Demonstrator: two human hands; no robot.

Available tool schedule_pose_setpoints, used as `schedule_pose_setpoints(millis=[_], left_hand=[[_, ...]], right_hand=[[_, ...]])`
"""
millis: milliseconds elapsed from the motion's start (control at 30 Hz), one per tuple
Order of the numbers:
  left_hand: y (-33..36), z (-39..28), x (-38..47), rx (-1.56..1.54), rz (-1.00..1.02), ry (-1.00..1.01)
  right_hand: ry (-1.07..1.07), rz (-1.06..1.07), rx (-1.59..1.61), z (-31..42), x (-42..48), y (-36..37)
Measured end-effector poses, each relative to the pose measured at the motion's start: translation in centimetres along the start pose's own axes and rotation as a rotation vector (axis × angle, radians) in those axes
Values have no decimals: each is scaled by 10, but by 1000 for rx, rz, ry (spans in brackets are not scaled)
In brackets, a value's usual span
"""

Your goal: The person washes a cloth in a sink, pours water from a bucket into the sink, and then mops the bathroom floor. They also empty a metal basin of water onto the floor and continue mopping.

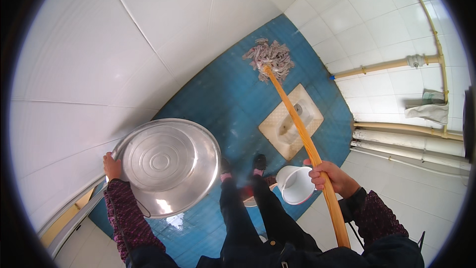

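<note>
My right hand [329,178] grips the wooden handle [297,119] of a string mop. The grey mop head [275,56] rests on the wet blue floor near the far corner, and the handle passes over a squat toilet [292,123] set into that floor. At the left, my left hand [112,167] holds the rim of a large round metal basin [160,160]. The basin's wide, shiny inside with ringed bottom faces me. Part of my left fingers is hidden behind its rim.
A white bucket [297,186] leans beside my right leg, partly covering another container. White panels [93,44] wall the left side. Tan pipes [386,66] with a valve run along the white tiled wall [353,18] at right, where a cloth [427,111] hangs.
</note>
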State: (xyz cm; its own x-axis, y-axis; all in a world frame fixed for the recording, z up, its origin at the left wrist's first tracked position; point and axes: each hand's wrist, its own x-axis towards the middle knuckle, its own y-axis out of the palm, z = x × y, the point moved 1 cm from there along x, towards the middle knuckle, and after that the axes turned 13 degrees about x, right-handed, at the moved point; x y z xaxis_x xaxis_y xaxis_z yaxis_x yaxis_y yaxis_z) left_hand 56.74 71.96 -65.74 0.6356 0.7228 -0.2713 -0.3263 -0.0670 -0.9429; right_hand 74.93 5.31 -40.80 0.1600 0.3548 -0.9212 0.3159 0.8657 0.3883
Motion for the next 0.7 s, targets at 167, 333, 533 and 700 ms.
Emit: schedule_pose_setpoints(millis=[167, 333, 533, 700], left_hand=[[50, -8, 13, -44, -56, 53], [97, -18, 6, -107, 144, 134], [-16, -163, -118, -849, 168, 702], [-273, -220, -268, -1450, 966, 795]], right_hand=[[20, 6, -3, 1, 1, -6], [22, 20, -28, 6, 0, 0], [-68, 96, 71, 28, -18, 48], [-1016, 657, -797, 13, 20, 109]])
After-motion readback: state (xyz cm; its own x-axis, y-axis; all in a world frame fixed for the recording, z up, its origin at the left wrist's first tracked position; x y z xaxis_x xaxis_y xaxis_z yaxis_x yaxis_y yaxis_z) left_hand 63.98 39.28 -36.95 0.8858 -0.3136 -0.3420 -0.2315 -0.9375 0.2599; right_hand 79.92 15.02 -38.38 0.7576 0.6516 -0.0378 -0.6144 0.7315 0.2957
